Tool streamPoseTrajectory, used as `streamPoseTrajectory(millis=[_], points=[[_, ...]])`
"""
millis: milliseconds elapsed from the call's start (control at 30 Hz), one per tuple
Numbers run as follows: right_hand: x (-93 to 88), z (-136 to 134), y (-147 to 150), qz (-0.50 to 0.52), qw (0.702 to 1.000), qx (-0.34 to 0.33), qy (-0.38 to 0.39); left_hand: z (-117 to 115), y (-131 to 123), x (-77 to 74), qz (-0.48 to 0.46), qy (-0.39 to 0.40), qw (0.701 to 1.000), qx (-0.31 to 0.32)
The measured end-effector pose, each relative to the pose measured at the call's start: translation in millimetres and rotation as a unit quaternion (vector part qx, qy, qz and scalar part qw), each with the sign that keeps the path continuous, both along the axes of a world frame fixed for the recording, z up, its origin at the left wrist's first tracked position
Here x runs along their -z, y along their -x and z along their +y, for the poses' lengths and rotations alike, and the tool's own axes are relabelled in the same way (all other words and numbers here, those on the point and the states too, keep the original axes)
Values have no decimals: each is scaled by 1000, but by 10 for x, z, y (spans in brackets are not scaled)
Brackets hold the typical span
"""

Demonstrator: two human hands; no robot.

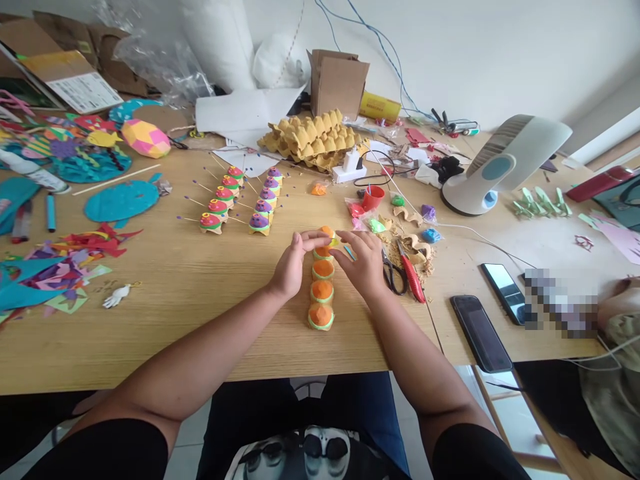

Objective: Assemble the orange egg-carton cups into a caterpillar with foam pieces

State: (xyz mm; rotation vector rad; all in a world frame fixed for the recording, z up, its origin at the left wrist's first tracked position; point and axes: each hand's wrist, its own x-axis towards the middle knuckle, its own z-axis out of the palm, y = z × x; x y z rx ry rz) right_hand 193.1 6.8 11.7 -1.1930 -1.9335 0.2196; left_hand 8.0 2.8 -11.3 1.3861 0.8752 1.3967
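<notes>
A row of orange egg-carton cups with green rims (321,293) lies on the wooden table (190,307) in front of me, like a caterpillar. My left hand (291,265) and my right hand (361,260) both pinch the farthest cup, the orange head piece (327,233), from either side. A small blue stick (349,253) shows by my right fingers. Two finished caterpillars, red-topped (223,198) and purple-topped (265,203), with thin sticks poking out, stand farther back on the left.
Scissors (395,275) and a red-handled cutter (411,272) lie right of my hands among carton scraps. Two phones (481,332) rest near the table's front right edge. A white fan (503,163), yellow egg cartons (313,137), a cardboard box (337,81) and coloured paper scraps (60,267) lie around.
</notes>
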Motion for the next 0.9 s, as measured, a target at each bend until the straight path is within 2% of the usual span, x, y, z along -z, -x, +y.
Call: streamPoseTrajectory(millis=[133,267,433,533,700,900], points=[[-10,-7,-1,9,1000,-11,7,-24,-6,17,12,-8,1000,23],[1,-5,-10,28,999,-29,13,-12,6,38,44,-39,998,12],[30,-6,2,73,997,-38,9,-21,44,-12,122,-100,987,-15],[53,0,16,109,994,-32,4,-47,57,-71,153,-108,981,-52],[111,42,34,168,985,-29,26,-66,46,-145,176,-99,972,-121],[180,97,45,190,981,-20,39,-31,35,-129,169,-125,968,-134]])
